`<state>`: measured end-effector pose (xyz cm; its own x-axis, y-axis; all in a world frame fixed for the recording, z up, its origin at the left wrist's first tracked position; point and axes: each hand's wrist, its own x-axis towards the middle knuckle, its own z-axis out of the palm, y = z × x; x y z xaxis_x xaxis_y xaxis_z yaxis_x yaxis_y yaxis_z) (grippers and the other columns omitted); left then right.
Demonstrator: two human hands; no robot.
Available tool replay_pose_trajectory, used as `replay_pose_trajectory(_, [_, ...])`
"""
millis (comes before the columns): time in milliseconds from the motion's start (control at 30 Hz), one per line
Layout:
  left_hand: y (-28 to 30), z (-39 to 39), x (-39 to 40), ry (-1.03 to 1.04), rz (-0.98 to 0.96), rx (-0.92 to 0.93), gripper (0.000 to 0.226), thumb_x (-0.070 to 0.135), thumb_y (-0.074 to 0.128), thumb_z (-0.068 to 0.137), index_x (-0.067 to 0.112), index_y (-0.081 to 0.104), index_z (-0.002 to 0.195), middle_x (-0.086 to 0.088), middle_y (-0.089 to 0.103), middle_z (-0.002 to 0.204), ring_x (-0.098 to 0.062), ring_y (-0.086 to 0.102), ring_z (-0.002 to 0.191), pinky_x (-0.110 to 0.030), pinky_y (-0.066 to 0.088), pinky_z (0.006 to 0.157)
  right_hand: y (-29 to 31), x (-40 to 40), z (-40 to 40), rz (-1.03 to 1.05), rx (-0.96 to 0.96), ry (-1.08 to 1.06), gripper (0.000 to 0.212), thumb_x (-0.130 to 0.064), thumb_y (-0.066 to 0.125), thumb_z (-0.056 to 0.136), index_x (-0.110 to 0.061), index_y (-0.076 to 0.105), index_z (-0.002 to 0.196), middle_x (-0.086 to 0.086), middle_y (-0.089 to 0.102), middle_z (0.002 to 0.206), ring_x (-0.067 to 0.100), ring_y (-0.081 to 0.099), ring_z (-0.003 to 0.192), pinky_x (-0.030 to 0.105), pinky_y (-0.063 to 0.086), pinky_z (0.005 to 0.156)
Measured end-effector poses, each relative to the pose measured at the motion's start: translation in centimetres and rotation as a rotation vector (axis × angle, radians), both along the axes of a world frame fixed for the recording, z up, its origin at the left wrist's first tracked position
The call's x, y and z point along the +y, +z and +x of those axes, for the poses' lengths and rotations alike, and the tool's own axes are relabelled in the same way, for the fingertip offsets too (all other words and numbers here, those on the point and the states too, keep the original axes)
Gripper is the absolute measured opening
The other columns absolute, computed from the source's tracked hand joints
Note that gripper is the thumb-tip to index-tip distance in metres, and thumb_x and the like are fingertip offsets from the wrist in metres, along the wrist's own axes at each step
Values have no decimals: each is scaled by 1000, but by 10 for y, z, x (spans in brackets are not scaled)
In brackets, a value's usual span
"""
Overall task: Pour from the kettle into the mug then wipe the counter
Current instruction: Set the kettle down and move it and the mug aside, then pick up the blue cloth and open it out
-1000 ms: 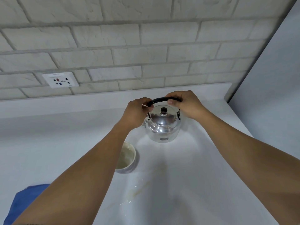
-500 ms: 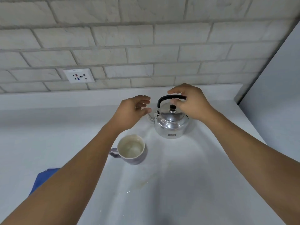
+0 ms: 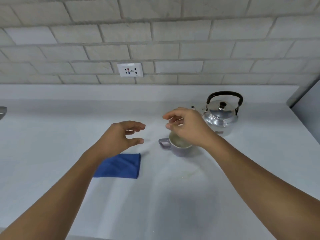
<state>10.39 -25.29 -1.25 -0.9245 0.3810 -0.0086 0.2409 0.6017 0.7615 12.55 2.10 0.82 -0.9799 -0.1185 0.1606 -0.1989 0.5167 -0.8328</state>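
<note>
Shiny steel kettle (image 3: 220,113) stood near the white counter's (image 3: 52,135) back right corner, left hand (image 3: 119,137) spread empty above folded blue cloth (image 3: 121,166), right hand (image 3: 187,126) loosely curled, empty, over lilac mug (image 3: 174,147)

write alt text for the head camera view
Two bare hands, left hand and right hand, hover open over a white counter, holding nothing. Below them sit a purple mug, a steel kettle and a folded blue cloth.

Bare forearms (no sleeves, no rings)
</note>
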Motion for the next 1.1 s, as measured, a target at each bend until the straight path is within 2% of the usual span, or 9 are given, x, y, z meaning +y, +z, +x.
replay_pose_trajectory(133, [-24,3,-47,-3,-94,-54,50,27,92,79,40,73,124,24,71,127,1,66,118,-22,51,105,-21,-53,12,-38,-110,-13,24,-23,75,84,-30,76,107,-14,70,102,3,67,87,21,56,78])
replay_pose_trajectory(200, [-38,4,-67,-9,-197,-90,53,29,89,80,41,69,127,22,68,130,-4,65,119,-27,52,105,-35,-77,16,-12,-133,-15,26,-23,75,85,-28,75,111,-16,69,102,1,66,86,19,54,81])
replay_pose_trajectory(367, [-68,6,-109,-19,-368,-170,69,32,87,75,36,60,139,16,63,131,-15,64,118,-27,50,94,-74,-120,26,136,-270,-19,38,-26,70,88,-25,67,126,-11,65,120,5,62,99,11,41,75])
replay_pose_trajectory(533, [-87,8,-129,-87,-374,-196,102,32,99,64,25,49,152,16,47,145,-8,47,130,-26,38,107,-107,-143,32,309,-415,0,69,-34,62,94,-15,35,154,3,38,154,23,39,139,29,35,106])
replay_pose_trajectory(633, [-95,7,-134,-93,-436,-167,85,39,84,84,21,43,156,5,47,155,-19,46,139,-32,38,113,-120,-153,33,425,-423,-11,70,-38,53,99,-12,25,157,7,36,153,29,31,139,37,33,110])
replay_pose_trajectory(767, [-103,7,-134,-34,-509,-30,50,26,58,105,14,50,152,-8,54,148,-28,48,135,-37,39,114,-132,-163,33,466,-344,-60,45,-34,48,102,-9,49,139,9,48,132,28,42,121,36,42,100])
replay_pose_trajectory(867, [-110,8,-132,-18,-508,30,36,13,52,106,11,64,140,-13,61,128,-31,53,120,-35,43,105,-138,-167,35,434,-303,-109,30,-29,51,101,-9,60,121,8,53,119,25,48,111,36,46,90])
replay_pose_trajectory(1000, [-113,13,-130,27,-470,76,21,8,56,103,6,73,116,-13,61,110,-30,55,102,-35,46,92,-137,-169,38,293,-307,-155,20,-24,58,97,-8,63,108,5,58,107,22,53,98,30,45,79])
replay_pose_trajectory(1100, [-100,20,-129,83,-366,53,14,8,58,100,11,71,107,-4,59,106,-13,57,83,-17,44,76,-130,-166,48,72,-347,-198,12,-23,60,96,-13,61,103,-2,62,91,17,59,82,22,44,63])
